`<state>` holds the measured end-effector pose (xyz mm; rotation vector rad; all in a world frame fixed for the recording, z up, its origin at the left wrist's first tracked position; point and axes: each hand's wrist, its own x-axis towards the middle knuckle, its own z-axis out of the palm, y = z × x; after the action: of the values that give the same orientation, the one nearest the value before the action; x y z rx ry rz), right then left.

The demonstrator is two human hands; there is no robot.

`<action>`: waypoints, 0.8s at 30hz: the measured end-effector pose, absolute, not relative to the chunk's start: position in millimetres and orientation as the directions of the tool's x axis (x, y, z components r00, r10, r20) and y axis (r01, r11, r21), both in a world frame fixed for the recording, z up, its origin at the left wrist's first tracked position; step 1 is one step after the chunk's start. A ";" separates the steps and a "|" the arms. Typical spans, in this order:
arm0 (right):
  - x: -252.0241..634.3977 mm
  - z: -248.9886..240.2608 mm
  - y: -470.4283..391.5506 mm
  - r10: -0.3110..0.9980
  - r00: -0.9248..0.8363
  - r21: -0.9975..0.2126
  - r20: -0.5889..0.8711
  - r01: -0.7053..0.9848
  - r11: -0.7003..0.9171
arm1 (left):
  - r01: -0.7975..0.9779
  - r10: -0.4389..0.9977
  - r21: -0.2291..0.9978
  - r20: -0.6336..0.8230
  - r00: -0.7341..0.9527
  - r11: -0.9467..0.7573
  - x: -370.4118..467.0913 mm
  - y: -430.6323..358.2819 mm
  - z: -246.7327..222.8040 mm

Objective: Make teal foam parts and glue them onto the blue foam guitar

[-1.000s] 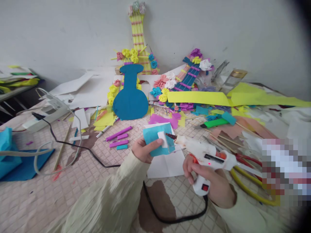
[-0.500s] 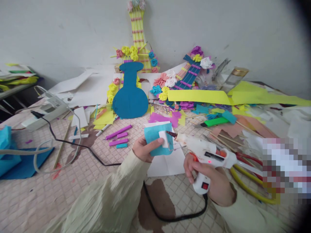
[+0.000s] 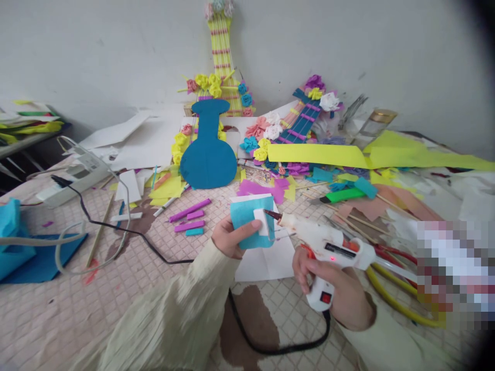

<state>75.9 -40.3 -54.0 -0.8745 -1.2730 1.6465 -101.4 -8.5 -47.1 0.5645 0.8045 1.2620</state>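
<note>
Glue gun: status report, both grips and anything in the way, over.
Left grip: pinching white piece against light-blue paper. Right grip: holding glue gun, nozzle at white piece, contact unclear. Nothing seen blocking the nozzle.

Light-blue paper (image 3: 242, 214) hides the fingertips of the left hand (image 3: 229, 238) (except the thumb's).

A pale worktop (image 3: 147, 304) with a diamond grid is showing brown patches (image 3: 255, 324) and is carrying a white power strip (image 3: 56, 195), a wooden stick (image 3: 96, 241) and dark blue paper (image 3: 42, 265) on the left, purple strips (image 3: 189, 226) beside a small blue strip (image 3: 194, 232) near the middle, and a creased white sheet (image 3: 266, 265) in front.
</note>
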 end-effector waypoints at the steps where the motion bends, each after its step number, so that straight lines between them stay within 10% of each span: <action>1: 76.0 -54.0 -40.7 0.920 -0.392 -0.972 -0.024 -0.205 -0.113 | -0.608 0.971 0.760 -0.217 0.099 0.232 -101.6 -8.4 -47.1; 24: 76.9 -56.3 -42.0 0.913 -0.405 -0.976 -0.053 -0.173 -0.134 | -0.640 0.976 0.741 -0.205 0.069 0.201 -102.0 -7.5 -46.2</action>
<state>76.9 -42.0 -56.3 -0.9051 -1.2960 1.6656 -102.0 -7.5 -46.2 0.5349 0.7849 1.3078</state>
